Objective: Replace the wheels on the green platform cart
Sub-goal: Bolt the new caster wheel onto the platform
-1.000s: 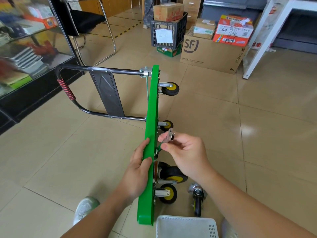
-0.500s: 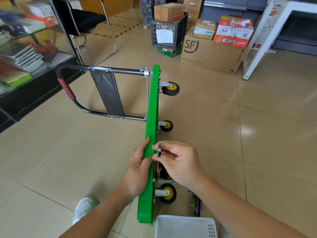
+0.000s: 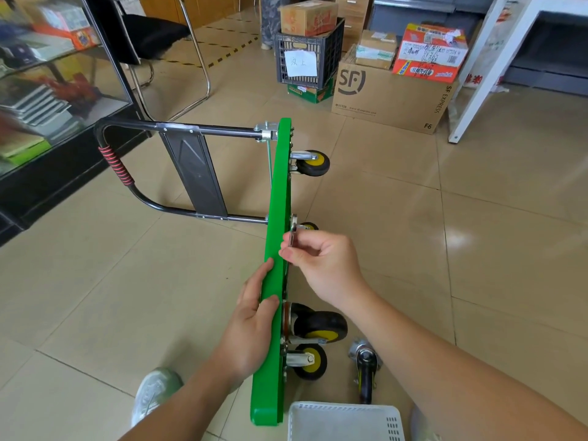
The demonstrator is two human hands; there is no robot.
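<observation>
The green platform cart (image 3: 276, 202) stands on its long edge on the tiled floor, handle (image 3: 133, 173) folded out to the left. Casters with yellow hubs stick out to the right: one far (image 3: 313, 163), one partly hidden behind my right hand (image 3: 308, 226), a larger black one (image 3: 319, 326) and a smaller one (image 3: 310, 361) near me. My left hand (image 3: 251, 326) holds the deck's upper edge, fingers along its left face and thumb on the edge. My right hand (image 3: 321, 265) pinches a small flat metal wrench (image 3: 293, 232) against the deck's underside.
A loose caster (image 3: 365, 367) lies on the floor right of the cart, beside a white plastic basket (image 3: 343, 421). My shoe (image 3: 156, 393) is at lower left. A glass cabinet (image 3: 47, 90), a chair, a black crate (image 3: 308, 55), cardboard boxes (image 3: 394, 93) and a white table leg (image 3: 477, 81) ring the floor.
My right hand has brought the small wrench from just off the deck's right side up to the underside and slightly farther along the deck. My left hand keeps its hold.
</observation>
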